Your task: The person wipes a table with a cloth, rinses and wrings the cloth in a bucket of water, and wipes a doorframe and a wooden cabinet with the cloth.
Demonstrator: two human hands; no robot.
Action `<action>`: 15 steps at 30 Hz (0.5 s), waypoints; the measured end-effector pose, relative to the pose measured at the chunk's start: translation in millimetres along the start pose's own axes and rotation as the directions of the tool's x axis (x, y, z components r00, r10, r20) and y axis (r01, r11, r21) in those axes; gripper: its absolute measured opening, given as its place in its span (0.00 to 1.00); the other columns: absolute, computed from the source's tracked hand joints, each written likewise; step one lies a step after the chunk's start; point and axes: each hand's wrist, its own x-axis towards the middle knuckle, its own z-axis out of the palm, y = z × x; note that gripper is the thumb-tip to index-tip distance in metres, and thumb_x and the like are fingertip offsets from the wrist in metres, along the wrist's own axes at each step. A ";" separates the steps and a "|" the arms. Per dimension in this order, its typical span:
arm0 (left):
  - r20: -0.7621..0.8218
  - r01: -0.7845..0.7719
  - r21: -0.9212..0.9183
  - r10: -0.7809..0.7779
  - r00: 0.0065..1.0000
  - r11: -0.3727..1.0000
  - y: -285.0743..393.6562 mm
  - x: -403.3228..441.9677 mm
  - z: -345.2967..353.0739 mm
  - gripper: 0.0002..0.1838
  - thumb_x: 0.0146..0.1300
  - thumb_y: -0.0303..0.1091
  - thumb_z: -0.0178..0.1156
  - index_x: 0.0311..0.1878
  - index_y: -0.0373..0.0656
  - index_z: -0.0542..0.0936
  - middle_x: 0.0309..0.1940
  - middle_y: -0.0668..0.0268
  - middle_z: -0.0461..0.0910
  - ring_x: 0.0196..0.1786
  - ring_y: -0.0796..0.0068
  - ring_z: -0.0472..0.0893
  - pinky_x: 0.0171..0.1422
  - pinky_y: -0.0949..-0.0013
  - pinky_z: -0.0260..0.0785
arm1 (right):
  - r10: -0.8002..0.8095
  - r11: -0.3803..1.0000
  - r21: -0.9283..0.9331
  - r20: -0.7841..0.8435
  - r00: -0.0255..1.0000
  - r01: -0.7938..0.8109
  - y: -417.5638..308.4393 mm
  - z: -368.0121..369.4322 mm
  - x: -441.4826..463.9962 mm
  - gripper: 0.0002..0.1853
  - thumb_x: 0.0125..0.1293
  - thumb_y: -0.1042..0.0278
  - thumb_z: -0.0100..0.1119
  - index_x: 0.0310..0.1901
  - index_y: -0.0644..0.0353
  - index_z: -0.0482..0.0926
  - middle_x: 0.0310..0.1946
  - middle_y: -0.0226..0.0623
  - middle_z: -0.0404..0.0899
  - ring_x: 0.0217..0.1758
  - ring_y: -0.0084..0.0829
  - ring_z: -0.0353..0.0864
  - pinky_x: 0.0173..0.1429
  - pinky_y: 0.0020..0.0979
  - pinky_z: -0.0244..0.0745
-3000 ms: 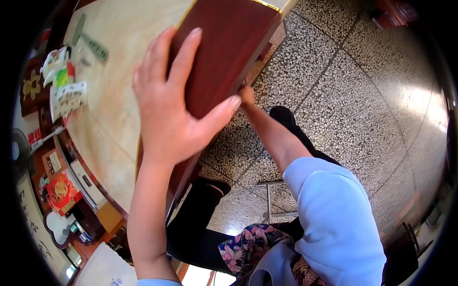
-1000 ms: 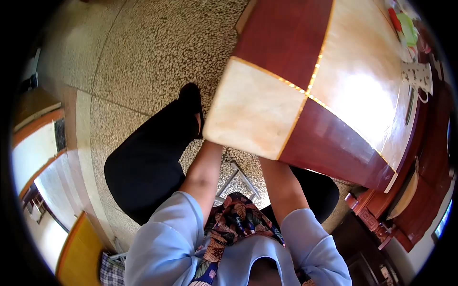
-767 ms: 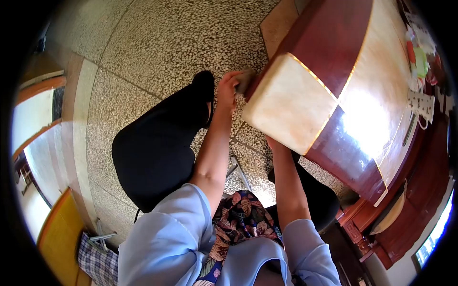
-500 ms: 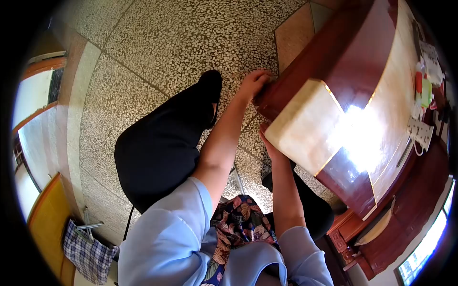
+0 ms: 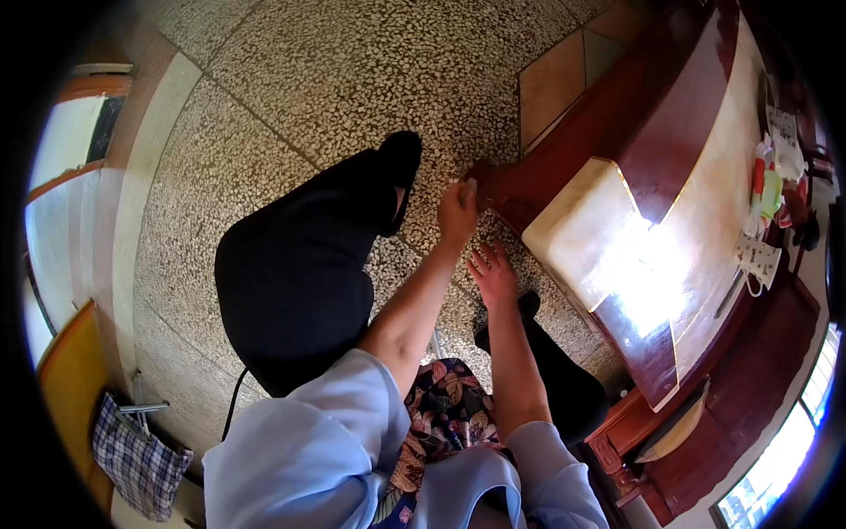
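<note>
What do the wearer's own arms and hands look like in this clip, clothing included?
The left hand and right hand look ungloved, with no watch or bracelet visible at either wrist. Both forearms are uncovered. The left sleeve and right sleeve are loose, plain light blue and short, ending around the elbows. Whether rings are worn is too small to tell.

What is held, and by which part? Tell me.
The left hand is curled; whether it holds anything cannot be told. The right hand, open, holds nothing.
</note>
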 end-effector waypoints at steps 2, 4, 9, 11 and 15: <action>0.107 -0.044 0.036 0.040 0.994 0.998 4.0 -39.0 3.1 0.14 0.65 0.34 0.57 0.52 0.42 0.78 0.46 0.52 0.81 0.51 0.55 0.80 0.55 0.58 0.72 | -0.024 0.963 0.267 0.184 0.983 -0.027 6.2 7.9 10.1 0.24 0.72 0.60 0.45 0.68 0.53 0.64 0.62 0.41 0.70 0.68 0.43 0.67 0.71 0.51 0.63; 0.243 -0.211 0.048 0.194 0.950 0.976 -18.1 -69.2 21.6 0.14 0.66 0.33 0.57 0.54 0.41 0.76 0.48 0.55 0.80 0.50 0.63 0.80 0.55 0.63 0.72 | -0.126 0.944 0.329 0.339 0.932 0.008 5.1 7.9 13.9 0.23 0.73 0.58 0.42 0.66 0.55 0.66 0.62 0.40 0.70 0.66 0.41 0.69 0.69 0.47 0.65; 0.373 0.295 -0.519 -0.098 0.923 0.802 -9.6 -67.2 28.2 0.21 0.64 0.32 0.57 0.61 0.40 0.72 0.49 0.56 0.80 0.55 0.64 0.77 0.61 0.64 0.68 | -0.195 0.956 0.269 0.287 0.938 0.116 -16.3 26.0 -0.8 0.22 0.72 0.59 0.45 0.63 0.58 0.69 0.60 0.39 0.73 0.63 0.37 0.73 0.67 0.40 0.69; 0.423 0.374 -0.627 -0.105 0.900 0.684 3.0 -59.5 26.9 0.24 0.62 0.31 0.59 0.63 0.39 0.71 0.50 0.56 0.79 0.55 0.64 0.77 0.60 0.64 0.69 | -0.172 0.955 0.272 0.181 0.968 0.119 -16.7 31.8 2.1 0.22 0.72 0.58 0.48 0.62 0.58 0.70 0.59 0.38 0.74 0.62 0.36 0.73 0.65 0.40 0.71; 0.273 -0.208 0.038 0.190 0.943 0.977 13.6 -48.4 12.1 0.22 0.63 0.31 0.59 0.61 0.41 0.73 0.48 0.59 0.80 0.51 0.67 0.78 0.54 0.66 0.71 | -0.294 0.897 0.396 0.205 0.933 0.196 -9.3 15.8 41.8 0.21 0.70 0.61 0.47 0.60 0.60 0.72 0.60 0.41 0.74 0.63 0.39 0.73 0.66 0.44 0.70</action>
